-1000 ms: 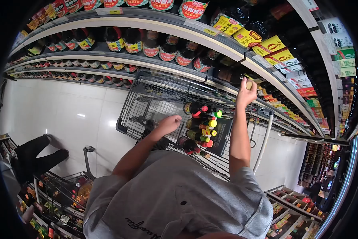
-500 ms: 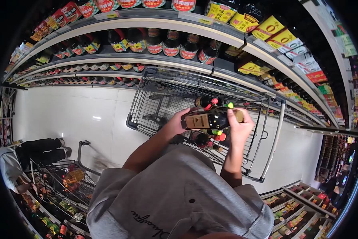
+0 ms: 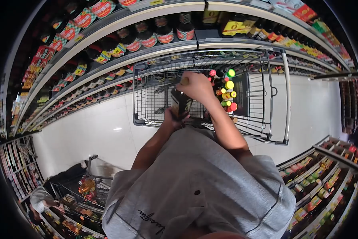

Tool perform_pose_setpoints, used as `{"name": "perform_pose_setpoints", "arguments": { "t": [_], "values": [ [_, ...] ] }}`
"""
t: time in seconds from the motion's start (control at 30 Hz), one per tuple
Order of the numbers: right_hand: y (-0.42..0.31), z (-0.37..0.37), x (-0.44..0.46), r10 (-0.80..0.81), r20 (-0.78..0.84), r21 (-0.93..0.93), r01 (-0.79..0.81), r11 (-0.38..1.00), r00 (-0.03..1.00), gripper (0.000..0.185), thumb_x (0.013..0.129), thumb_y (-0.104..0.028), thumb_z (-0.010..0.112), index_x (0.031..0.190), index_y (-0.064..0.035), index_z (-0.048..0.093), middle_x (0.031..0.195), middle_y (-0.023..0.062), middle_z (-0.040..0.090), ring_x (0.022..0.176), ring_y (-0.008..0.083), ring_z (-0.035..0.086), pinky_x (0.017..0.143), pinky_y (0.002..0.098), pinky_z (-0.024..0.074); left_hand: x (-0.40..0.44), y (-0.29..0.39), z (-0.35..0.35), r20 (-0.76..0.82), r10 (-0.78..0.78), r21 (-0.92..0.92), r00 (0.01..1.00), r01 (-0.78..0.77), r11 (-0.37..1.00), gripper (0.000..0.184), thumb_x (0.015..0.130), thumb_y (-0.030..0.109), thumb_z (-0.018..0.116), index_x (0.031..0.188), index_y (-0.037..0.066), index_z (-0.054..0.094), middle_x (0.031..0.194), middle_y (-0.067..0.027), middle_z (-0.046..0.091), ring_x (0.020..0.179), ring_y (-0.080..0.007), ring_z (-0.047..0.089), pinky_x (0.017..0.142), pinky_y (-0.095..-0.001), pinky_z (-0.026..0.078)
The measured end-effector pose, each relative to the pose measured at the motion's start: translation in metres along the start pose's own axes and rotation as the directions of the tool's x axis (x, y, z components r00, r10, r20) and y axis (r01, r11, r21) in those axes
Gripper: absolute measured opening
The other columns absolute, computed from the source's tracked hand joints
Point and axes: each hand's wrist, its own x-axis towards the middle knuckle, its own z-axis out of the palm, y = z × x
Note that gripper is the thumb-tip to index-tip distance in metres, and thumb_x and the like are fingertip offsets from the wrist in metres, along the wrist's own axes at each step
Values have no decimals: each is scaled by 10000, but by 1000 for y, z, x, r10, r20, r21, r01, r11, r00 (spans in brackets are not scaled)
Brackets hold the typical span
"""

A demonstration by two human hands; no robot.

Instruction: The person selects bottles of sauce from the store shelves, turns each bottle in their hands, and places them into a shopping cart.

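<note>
A dark bottle [image 3: 181,102] with a gold cap is in both my hands, tilted over the shopping cart [image 3: 147,115]. My right hand [image 3: 199,88] closes around its neck, just under the cap. Lower down, the fingers of my left hand [image 3: 171,118] wrap round the base. Part of the bottle's label faces left. Standing in the cart to the right of my hands are several dark bottles with red, yellow and green caps [image 3: 229,85]. My right forearm hides some of them.
Beyond the cart run store shelves [image 3: 159,49] lined with sauce bottles. More stocked shelves [image 3: 318,187] are at lower right. At lower left, another person [image 3: 43,199] is beside a second cart [image 3: 89,189] holding an amber-coloured container. White floor [image 3: 107,131] shows left of my cart.
Both hands have moved left with the bottle, which has turned from nearly level to steeply tilted, cap end away from me. More capped bottles in the cart now show.
</note>
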Motion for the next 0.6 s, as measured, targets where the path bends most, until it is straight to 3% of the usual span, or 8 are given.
{"name": "perform_pose_setpoints", "arguments": {
  "t": [0.2,0.27,0.33,0.4,0.47,0.53,0.57,0.6],
  "values": [
    [-31,12,21,-182,210,-78,202,976,961,331,718,-355,605,887,-73,645,833,175,660,804,351,640,727,431,504,-4,0,-2,-8,86,3,996,-86,996,483,868,370,319,1219,106,519,1189,-116,564,1120,-310,518,952,-516,399],
    [-50,12,30,-206,343,-176,278,944,916,340,718,-338,608,903,-59,663,838,180,664,820,339,648,719,427,508,-14,-2,12,96,137,-59,986,-132,990,461,868,379,351,1198,112,531,1162,-115,578,1096,-315,533,953,-504,401],
    [-58,22,40,-280,404,-237,395,888,871,337,720,-318,606,914,-52,679,833,157,675,831,319,655,699,419,511,-10,2,6,50,155,-19,987,-154,988,427,862,368,384,1153,111,559,1117,-111,602,1077,-309,546,944,-493,413],
    [-65,37,49,-311,448,-271,459,846,838,325,721,-305,604,917,-62,693,868,136,680,846,298,659,678,435,509,-9,5,5,4,255,-117,967,-253,960,457,829,317,382,1209,99,510,1178,-129,557,1122,-327,507,953,-533,400],
    [-77,38,53,-295,513,-307,493,814,806,329,729,-300,598,963,-90,697,916,113,678,879,285,651,669,470,502,3,11,-7,-94,282,-216,955,-296,930,424,812,313,422,1151,96,555,1165,-131,565,1120,-322,507,950,-534,398],
    [-87,56,66,-284,583,-326,539,777,761,328,725,-290,596,985,-119,699,943,88,672,894,277,641,674,501,492,12,18,-24,-33,281,-184,959,-283,941,401,809,315,423,1086,81,596,1144,-144,577,1114,-321,515,949,-534,398],
    [-91,76,79,-279,609,-312,547,776,743,330,676,-264,599,979,-179,701,904,53,675,819,318,624,683,534,461,25,35,-41,63,127,-251,990,-107,962,313,847,263,475,1034,57,618,1077,-142,621,995,-299,602,847,-441,510],
    [-92,87,91,-362,652,-276,654,705,666,363,719,-290,598,1028,-123,688,976,83,671,879,299,636,721,552,479,15,23,-32,-30,206,-235,978,-207,950,306,877,255,482,1054,37,605,1070,-158,619,1022,-294,595,842,-424,523]
  ]
}}
